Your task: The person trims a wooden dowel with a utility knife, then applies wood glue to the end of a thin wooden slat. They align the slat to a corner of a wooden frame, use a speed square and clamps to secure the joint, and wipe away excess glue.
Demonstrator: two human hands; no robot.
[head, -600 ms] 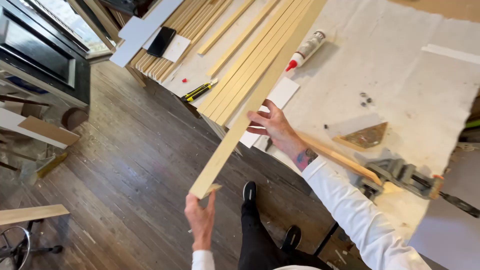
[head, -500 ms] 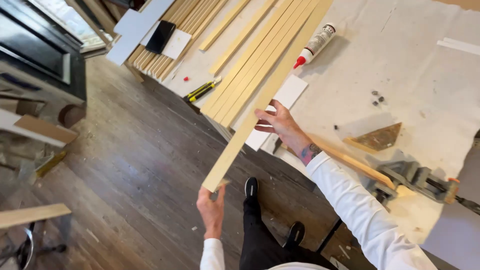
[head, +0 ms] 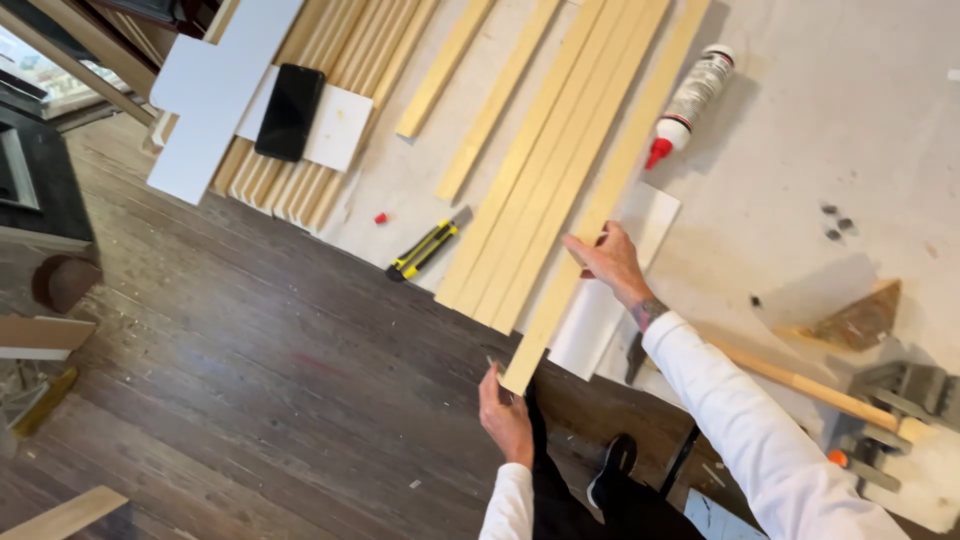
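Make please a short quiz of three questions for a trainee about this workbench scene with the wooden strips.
1. True or false: the left hand touches the near end of the long wooden strip.
2. Which thing lies on the white card? A) black phone B) glue bottle C) utility knife
3. Where does the right hand rest?

Key:
1. True.
2. A.
3. On the long wooden strip, farther up from its near end, over the workbench.
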